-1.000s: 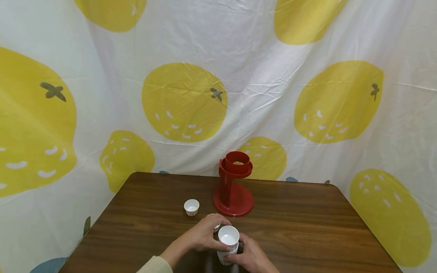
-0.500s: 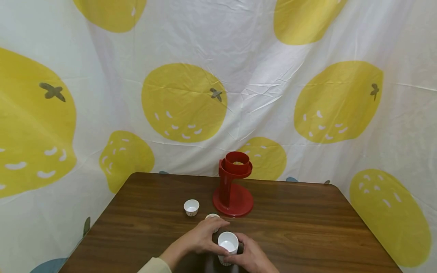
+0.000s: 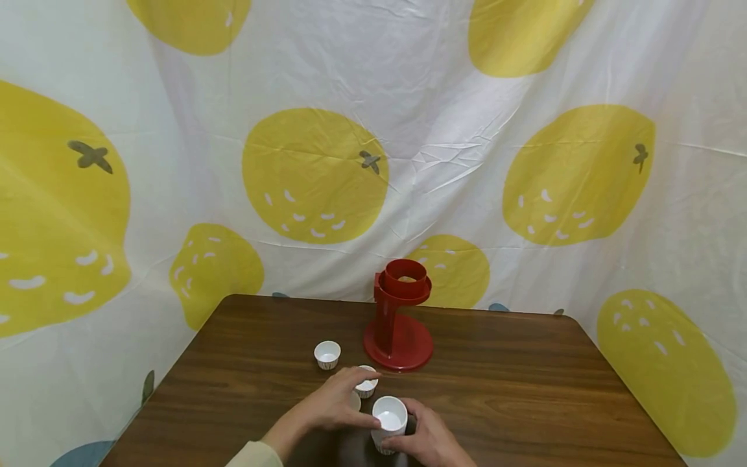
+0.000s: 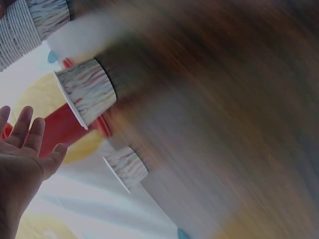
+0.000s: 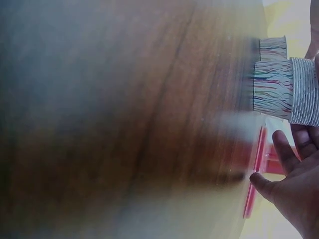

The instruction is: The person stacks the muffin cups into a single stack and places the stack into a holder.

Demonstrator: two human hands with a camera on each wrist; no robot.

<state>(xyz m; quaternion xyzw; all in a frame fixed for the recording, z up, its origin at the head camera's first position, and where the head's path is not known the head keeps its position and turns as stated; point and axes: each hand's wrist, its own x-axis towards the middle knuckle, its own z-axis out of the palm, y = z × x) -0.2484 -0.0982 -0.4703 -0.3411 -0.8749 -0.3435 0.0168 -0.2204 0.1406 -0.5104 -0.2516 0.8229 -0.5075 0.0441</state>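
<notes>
Nearest is the right hand [image 3: 430, 436], its fingers bent round the right side of the white stack [image 3: 388, 421], thumb on the near side, so it holds the stack upright on the bench [image 3: 513, 395]. The left hand [image 3: 334, 403], below a pale sleeve [image 3: 258, 454], is beside the stack; its fingers are spread wide, loosely extended, and grip nothing. Its thumb tip overlaps the stack's left edge from above; whether they touch I cannot tell. In the left wrist view, that hand's fingers lie apart from everything. A pale patch shows between left thumb and forefinger, too covered to tell what it is.

Just beyond the left fingertips stands the near cup [image 3: 367, 389], upright, its rim partly covered by them. Farther out and left of those fingers is the far cup [image 3: 327, 357], also upright. Past both hands rises the red stand [image 3: 385, 324], a ring on a round base. Behind it hangs the lemon cloth [image 3: 432, 78].
</notes>
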